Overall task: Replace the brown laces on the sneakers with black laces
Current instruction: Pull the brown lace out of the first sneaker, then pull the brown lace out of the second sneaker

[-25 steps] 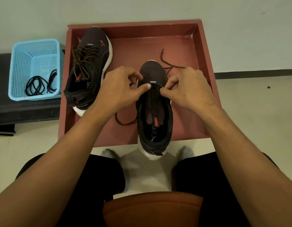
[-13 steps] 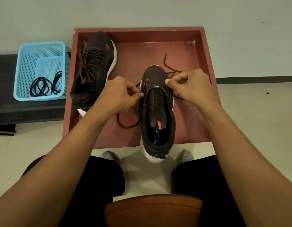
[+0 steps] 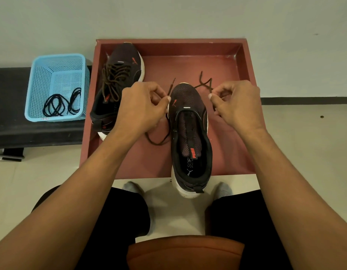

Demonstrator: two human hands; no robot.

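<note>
The left hand point(image 3: 141, 106) and right hand point(image 3: 237, 104) each pinch a strand of thin brown lace point(image 3: 159, 141) beside the mesh-toed sneaker point(image 3: 185, 94) overhanging the rectangular red tray's point(image 3: 244, 61) near edge

Just one camera sits on my head and looks forward and down. It is near my left hand point(image 3: 141, 106) and right hand point(image 3: 237, 104), which sit in the middle of the view. The pale plain wall point(image 3: 168, 16) is at the top and my black-clad legs point(image 3: 114, 221) at the bottom.

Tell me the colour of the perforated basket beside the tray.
The basket is light blue, clearest in the head view.
</note>
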